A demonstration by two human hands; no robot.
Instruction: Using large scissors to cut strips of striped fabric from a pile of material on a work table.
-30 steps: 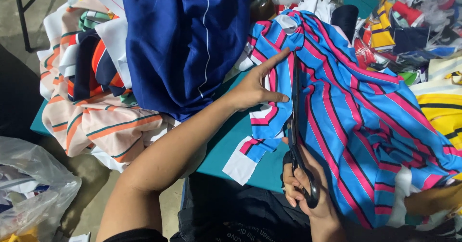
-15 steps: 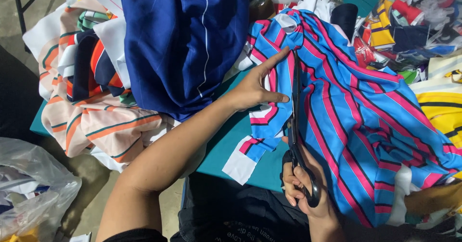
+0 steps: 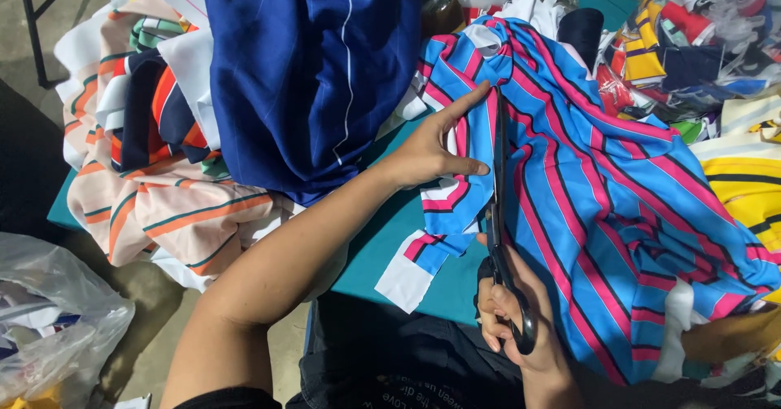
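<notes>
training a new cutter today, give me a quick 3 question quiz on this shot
1. True or false: the left hand lies flat on the striped cloth.
2. Which hand holds the scissors? A) left B) right C) neither
3. What colour is the cloth heaped to the left of the left hand?

Key:
1. True; its forefinger lies along the blades.
2. B
3. Dark blue.
</notes>
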